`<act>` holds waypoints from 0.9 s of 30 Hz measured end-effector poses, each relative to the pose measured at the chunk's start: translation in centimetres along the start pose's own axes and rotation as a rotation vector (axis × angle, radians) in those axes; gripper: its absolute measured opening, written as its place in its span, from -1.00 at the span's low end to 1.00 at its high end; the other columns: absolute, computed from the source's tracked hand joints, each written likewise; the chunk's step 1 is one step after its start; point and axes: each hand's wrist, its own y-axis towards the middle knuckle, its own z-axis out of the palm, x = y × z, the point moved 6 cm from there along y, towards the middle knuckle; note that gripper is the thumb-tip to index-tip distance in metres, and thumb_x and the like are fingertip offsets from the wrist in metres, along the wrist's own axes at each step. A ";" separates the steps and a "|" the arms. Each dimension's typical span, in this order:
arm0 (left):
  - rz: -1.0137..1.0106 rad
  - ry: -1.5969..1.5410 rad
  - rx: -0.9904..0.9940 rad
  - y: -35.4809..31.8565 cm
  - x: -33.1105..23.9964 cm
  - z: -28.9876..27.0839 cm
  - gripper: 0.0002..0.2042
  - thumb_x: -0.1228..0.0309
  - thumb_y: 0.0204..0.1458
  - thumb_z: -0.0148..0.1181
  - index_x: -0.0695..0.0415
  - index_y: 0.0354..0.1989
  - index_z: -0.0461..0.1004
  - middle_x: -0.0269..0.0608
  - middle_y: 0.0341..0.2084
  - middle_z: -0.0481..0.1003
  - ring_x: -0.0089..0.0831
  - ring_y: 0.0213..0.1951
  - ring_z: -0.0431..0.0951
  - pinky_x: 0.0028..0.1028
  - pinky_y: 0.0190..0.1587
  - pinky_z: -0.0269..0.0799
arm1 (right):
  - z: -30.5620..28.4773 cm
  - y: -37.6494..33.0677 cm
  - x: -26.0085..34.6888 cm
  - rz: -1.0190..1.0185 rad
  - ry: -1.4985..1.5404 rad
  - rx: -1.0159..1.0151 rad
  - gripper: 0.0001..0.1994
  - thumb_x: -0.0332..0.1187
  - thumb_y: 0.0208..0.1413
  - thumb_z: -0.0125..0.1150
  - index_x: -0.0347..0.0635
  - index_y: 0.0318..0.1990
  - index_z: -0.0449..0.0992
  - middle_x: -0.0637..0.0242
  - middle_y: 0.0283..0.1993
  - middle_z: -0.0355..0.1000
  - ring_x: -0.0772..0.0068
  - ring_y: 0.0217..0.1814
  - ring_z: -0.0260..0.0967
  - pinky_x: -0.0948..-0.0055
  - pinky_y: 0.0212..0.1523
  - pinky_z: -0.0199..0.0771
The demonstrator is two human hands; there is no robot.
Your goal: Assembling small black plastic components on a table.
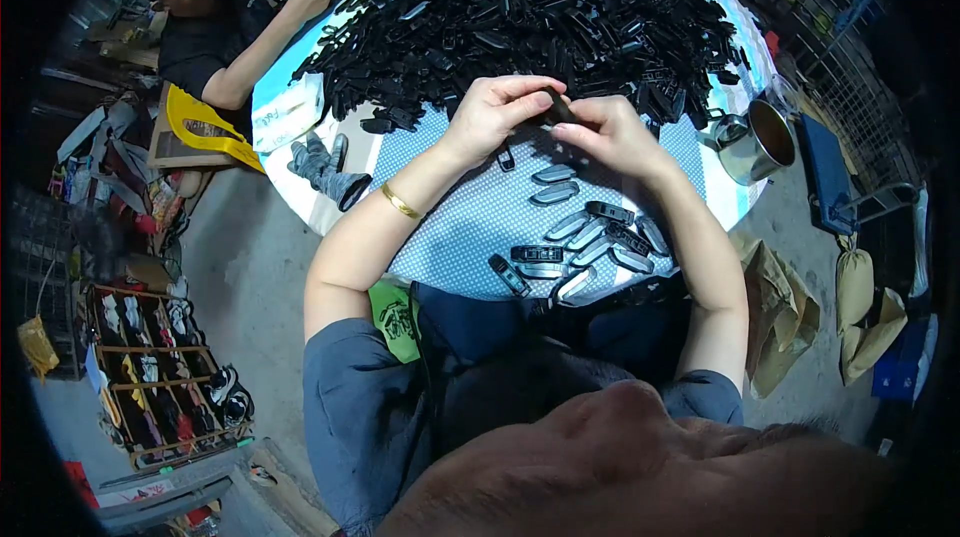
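Both my hands meet above the round table (pixel 460 227), pinching one small black plastic part (pixel 557 112) between them. My left hand (pixel 495 109) grips it from the left with a gold bangle (pixel 400 202) on that wrist. My right hand (pixel 610 132) closes on its right end. Beyond my hands lies a big heap of black plastic parts (pixel 530 17). Near me, several finished flat black pieces (pixel 585 237) lie spread on the dotted blue tablecloth.
Another person (pixel 225 22) sits at the table's far left, hands at the heap. A metal mug (pixel 760 142) stands at the right edge. Grey gloves (pixel 325 167) and a white bag (pixel 285 112) lie at the left. A shoe rack (pixel 160 377) and brown sacks (pixel 865 317) sit on the floor.
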 end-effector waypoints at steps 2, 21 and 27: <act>0.111 0.325 0.030 0.1 -0.9 1.0 -0.76 0.50 0.04 0.07 0.26 -0.10 0.45 -0.24 -0.28 0.51 -0.58 -0.23 0.48 -0.58 -0.15 0.39 | -1.3 -0.2 -2.1 0.147 0.203 0.101 -0.81 -0.34 0.03 0.15 -0.32 -0.36 0.52 0.43 -0.46 0.46 0.66 -0.50 0.30 0.65 -0.48 0.27; 0.146 1.197 0.338 -1.3 -0.1 -0.1 -0.75 0.51 -0.24 0.25 0.20 -0.30 0.49 -0.18 -0.36 0.44 -0.23 -0.19 0.40 -0.36 -0.11 0.33 | -1.0 -0.3 1.3 -0.331 -0.380 -0.064 -0.70 -0.43 -0.27 0.28 -0.23 -0.26 0.52 0.28 -0.33 0.40 0.34 -0.28 0.35 0.42 -0.27 0.42; -0.126 0.082 -0.017 1.3 0.6 0.9 -0.84 0.49 -0.04 0.17 0.30 -0.30 0.51 -0.32 -0.50 0.49 -0.64 -0.45 0.46 -0.68 -0.38 0.39 | -1.9 0.3 -1.4 -0.066 0.248 -0.195 -0.64 -0.36 -0.15 0.35 -0.29 -0.15 0.51 0.39 -0.30 0.38 0.61 -0.33 0.33 0.66 -0.35 0.35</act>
